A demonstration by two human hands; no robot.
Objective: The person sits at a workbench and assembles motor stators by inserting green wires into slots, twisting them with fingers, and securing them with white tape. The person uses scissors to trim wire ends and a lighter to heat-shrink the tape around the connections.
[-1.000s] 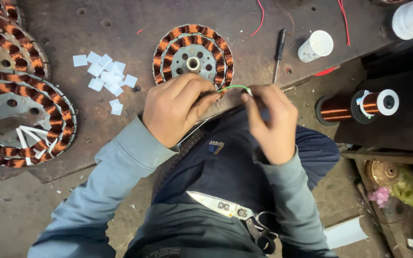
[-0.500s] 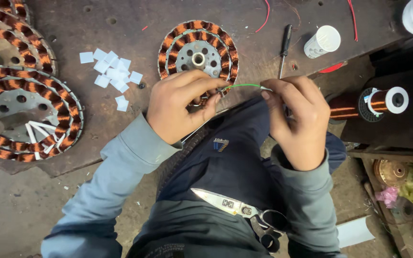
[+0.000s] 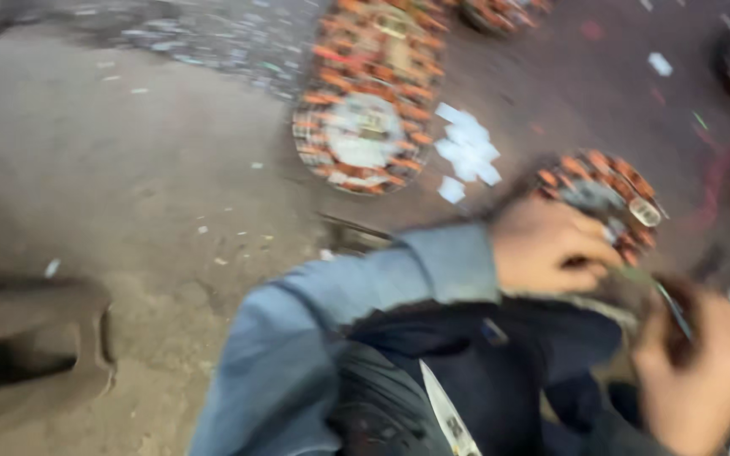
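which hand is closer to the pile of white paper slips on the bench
Left. The left hand lies just below and right of the white paper slips; the right hand is farther off, toward the lower right corner.

Orange-and-copper striped stator (image 3: pixel 606 198) far right; a larger one (image 3: pixel 365 127) matches it. White paper slips (image 3: pixel 466 152) between them. Blue-grey sleeve (image 3: pixel 348 312) near.

Blurred view from above. The left hand (image 3: pixel 547 253) rests curled against a round copper-wound stator (image 3: pixel 606 198) on a dark workbench (image 3: pixel 551 51). The right hand (image 3: pixel 699 380) pinches a thin green wire (image 3: pixel 665 295) nearby. White paper slips (image 3: pixel 466 152) lie beside a second stator (image 3: pixel 365 127). Scissors (image 3: pixel 449 418) rest on the lap.
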